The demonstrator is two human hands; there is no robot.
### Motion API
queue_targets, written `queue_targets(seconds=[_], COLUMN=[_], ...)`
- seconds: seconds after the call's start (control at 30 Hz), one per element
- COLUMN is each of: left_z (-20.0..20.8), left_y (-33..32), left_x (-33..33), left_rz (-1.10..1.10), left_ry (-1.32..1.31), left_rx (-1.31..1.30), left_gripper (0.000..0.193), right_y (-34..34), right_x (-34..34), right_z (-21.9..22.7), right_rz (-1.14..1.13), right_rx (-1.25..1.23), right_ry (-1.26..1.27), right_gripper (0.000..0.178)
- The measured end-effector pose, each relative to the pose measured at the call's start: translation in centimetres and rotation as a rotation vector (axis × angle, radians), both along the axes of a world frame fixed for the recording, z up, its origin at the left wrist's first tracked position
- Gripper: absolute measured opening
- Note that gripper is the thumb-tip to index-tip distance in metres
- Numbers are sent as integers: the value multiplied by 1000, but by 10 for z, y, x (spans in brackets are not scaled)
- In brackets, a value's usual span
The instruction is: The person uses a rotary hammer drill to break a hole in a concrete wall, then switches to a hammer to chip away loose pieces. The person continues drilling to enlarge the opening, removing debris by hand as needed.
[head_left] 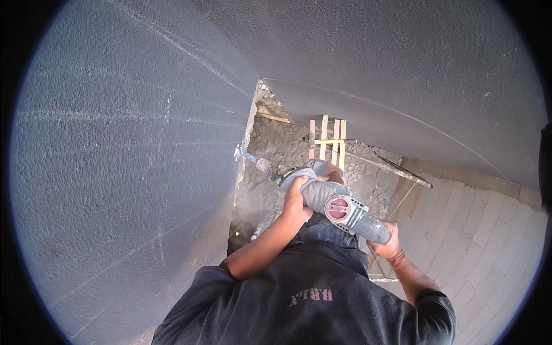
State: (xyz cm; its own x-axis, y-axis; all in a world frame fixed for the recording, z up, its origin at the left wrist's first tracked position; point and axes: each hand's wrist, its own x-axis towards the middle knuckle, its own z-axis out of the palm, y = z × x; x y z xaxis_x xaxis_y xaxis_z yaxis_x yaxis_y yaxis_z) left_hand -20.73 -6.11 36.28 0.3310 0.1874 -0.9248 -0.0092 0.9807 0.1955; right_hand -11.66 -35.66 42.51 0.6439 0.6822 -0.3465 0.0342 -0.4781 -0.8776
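Note:
A dusty grey rotary hammer (pixel 356 221) with a round red part on its body lies slantwise across my lap. My left hand (pixel 296 202) is closed around its front barrel, thumb on top. At the rear end, my right hand (pixel 388 244) grips the handle. The chisel bit (pixel 248 156) points left, and its tip meets the bottom edge of the grey wall (pixel 144 172), next to broken plaster. Bluish colour shows along the bit. Part of the barrel's underside is hidden behind my left hand.
Grey rubble (pixel 273 144) covers the ground by the wall corner. Beyond the tool, several wooden slats (pixel 324 135) lean on the far wall, with a yellow-handled hammer (pixel 336 141) across them. A long bar (pixel 397 168) lies farther right, near the paved floor (pixel 471 224).

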Motion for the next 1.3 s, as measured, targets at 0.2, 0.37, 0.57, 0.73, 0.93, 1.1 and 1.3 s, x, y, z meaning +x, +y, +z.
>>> queue_targets(seconds=[0.2,0.37,0.57,0.73,0.93,1.1,1.3], left_z=[10,26,18,12,11,14,28], left_y=[-3,1,6,8,8,11,16], left_x=[1,-6,-2,2,-2,3,-3], left_rz=[-30,-1,6,-12,-17,-31,-39], left_ry=[-31,-14,-24,-15,-71,-30,-45], left_rx=[-61,-11,-16,-35,-3,8,19], left_gripper=[37,39,43,43,43,41,42], right_y=[7,4,6,9,7,19,24], right_x=[1,-2,1,1,-5,-3,-4], right_z=[7,18,18,25,29,30,49], right_rz=[-29,14,5,15,-16,-22,0], right_rx=[-21,-30,-38,-58,-41,-16,-49], right_ry=[25,-13,4,-6,-50,-57,-38], right_gripper=[20,25,27,23,26,25,25])
